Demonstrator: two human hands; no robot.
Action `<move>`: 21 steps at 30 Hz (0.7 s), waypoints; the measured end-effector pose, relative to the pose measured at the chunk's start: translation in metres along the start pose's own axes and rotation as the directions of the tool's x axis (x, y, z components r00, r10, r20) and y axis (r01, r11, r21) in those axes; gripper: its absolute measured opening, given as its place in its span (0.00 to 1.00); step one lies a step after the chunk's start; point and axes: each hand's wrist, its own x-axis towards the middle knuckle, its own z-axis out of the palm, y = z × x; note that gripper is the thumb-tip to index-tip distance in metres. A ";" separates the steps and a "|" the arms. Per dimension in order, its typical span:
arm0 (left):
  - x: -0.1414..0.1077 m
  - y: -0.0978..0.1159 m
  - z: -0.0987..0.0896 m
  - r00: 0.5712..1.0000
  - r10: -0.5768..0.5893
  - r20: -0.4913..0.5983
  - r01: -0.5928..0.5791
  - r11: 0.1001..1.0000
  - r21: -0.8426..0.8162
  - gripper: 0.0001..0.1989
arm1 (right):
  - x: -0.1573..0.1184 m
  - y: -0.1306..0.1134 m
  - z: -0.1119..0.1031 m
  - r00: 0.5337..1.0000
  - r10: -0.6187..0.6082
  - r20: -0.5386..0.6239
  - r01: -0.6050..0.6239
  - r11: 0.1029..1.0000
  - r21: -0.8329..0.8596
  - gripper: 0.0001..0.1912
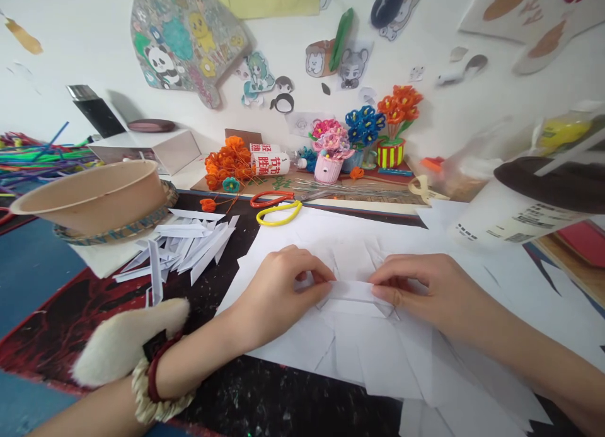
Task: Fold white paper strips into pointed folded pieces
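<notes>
Between my hands a small white strip of folded paper [352,291] is held level above the spread sheets. My left hand [288,285] pinches its left end between thumb and fingers. At the other end, the thumb and fingers of my right hand [416,282] are closed on the same strip. Loose white paper sheets [288,336] lie flat and overlapping beneath both hands. To the left, a heap of narrow folded paper strips [189,241] rests on the dark mat. Scissors with one red and one yellow handle [278,214] lie beyond the sheets.
A beige bowl [89,191] stands at the left, near a cream fluffy object [127,342] beside my left forearm. On the right is a white cup with a dark lid [520,210]. Orange craft flowers [231,163] and small flower pots [328,166] line the back against the wall.
</notes>
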 end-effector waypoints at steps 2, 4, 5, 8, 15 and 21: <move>0.000 0.001 0.001 0.998 -0.052 -0.024 0.052 0.999 0.010 0.05 | 0.000 -0.001 0.000 1.000 -0.001 -0.003 0.001 1.000 -0.019 0.09; 0.000 0.002 0.002 0.996 -0.080 -0.047 0.081 0.996 0.023 0.06 | -0.001 -0.002 0.001 1.000 0.000 -0.010 -0.001 0.999 -0.042 0.08; 0.000 0.002 0.003 0.996 -0.076 -0.053 0.078 0.997 0.028 0.06 | -0.001 -0.002 0.001 1.000 -0.002 -0.012 0.002 0.999 -0.050 0.08; 0.000 0.001 0.003 0.997 -0.045 -0.059 0.047 0.998 0.038 0.05 | 0.000 -0.001 0.002 0.999 -0.036 -0.013 0.035 0.997 -0.066 0.08; 0.000 0.000 0.001 0.998 0.050 -0.033 -0.048 0.998 0.050 0.07 | 0.001 0.006 0.001 0.982 -0.186 -0.019 0.186 0.983 -0.014 0.09; 0.000 0.000 0.003 0.997 0.078 -0.019 -0.077 0.996 0.040 0.10 | 0.000 0.009 0.001 0.959 -0.282 -0.030 0.279 0.958 -0.062 0.08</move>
